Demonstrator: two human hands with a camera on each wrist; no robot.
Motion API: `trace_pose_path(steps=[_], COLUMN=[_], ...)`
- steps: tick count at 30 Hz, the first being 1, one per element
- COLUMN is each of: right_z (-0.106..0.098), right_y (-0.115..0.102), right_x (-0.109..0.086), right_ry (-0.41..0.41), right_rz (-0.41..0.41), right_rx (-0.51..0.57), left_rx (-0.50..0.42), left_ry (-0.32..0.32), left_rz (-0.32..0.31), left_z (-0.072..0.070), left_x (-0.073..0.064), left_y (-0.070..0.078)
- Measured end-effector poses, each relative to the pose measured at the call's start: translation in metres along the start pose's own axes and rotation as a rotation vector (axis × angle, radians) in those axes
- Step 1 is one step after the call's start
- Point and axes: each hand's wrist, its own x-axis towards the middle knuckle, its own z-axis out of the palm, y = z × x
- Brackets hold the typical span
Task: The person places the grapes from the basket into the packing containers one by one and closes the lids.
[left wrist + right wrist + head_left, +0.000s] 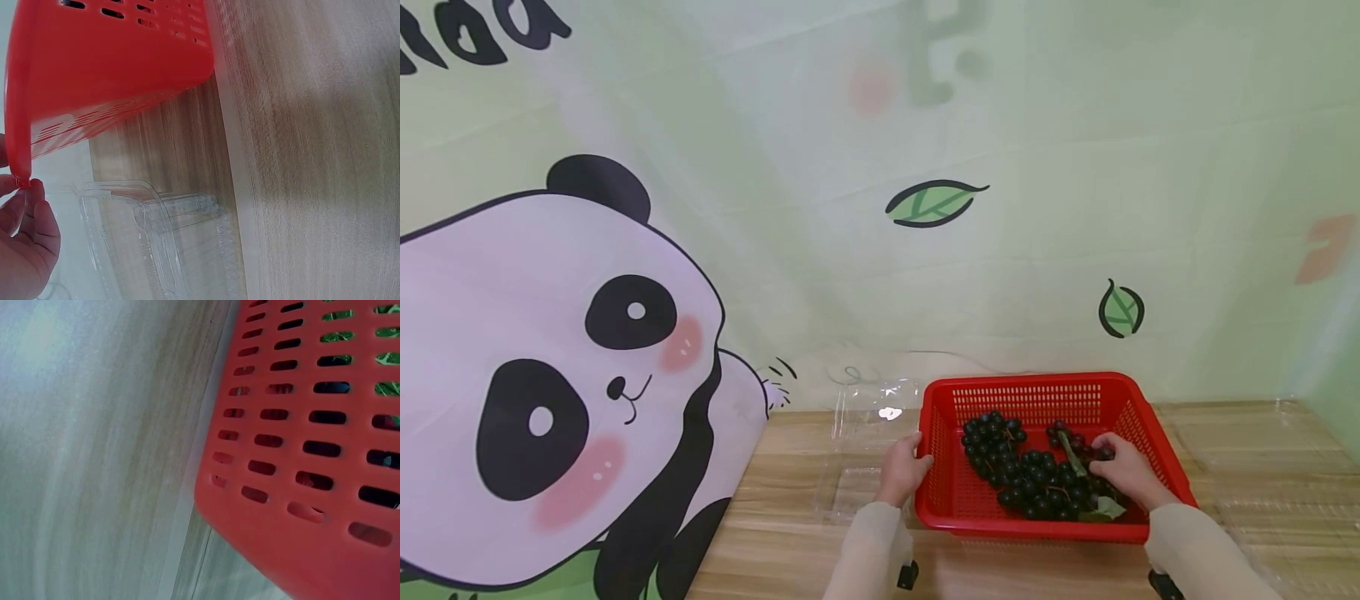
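Grapes (1036,482) lie inside the red basket (970,526), their spread slanting from its back left toward its front right. The right hand (1131,473) — the nearer — curls its fingers about the right end; the left hand (904,472) pinches the basket's left rim.

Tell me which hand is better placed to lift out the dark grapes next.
Probably the right hand: its fingers are at the dark grapes inside the red basket, while the left hand grips the basket's rim.

red basket (1022,384), black grapes (1037,479), tan wood-grain table (790,483), black-and-white panda (557,292), pale-green backdrop (1075,142), 2 cream sleeves (871,546)
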Motion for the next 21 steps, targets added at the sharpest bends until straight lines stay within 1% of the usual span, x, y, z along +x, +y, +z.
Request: trace_pose_path(steps=[8,14,21], right_z=[0.0006,-0.0014,-0.0035], right_y=[-0.0016,-0.0049,-0.0071], right_x=[0.0001,-0.0013,-0.0023], right_ry=[0.049,0.094,0.126], right_rz=[0.001,-0.025,-0.004], right_rx=[0.028,0.016,0.051], left_rx=[-0.017,-0.054,-0.040], left_ry=[-0.010,-0.036,-0.031], left_rz=[-0.012,-0.047,-0.034], left_z=[-0.0002,-0.0005,0.0001], left_x=[0.0000,-0.0006,0.0007], left_y=[-0.0003,-0.0006,-0.0014])
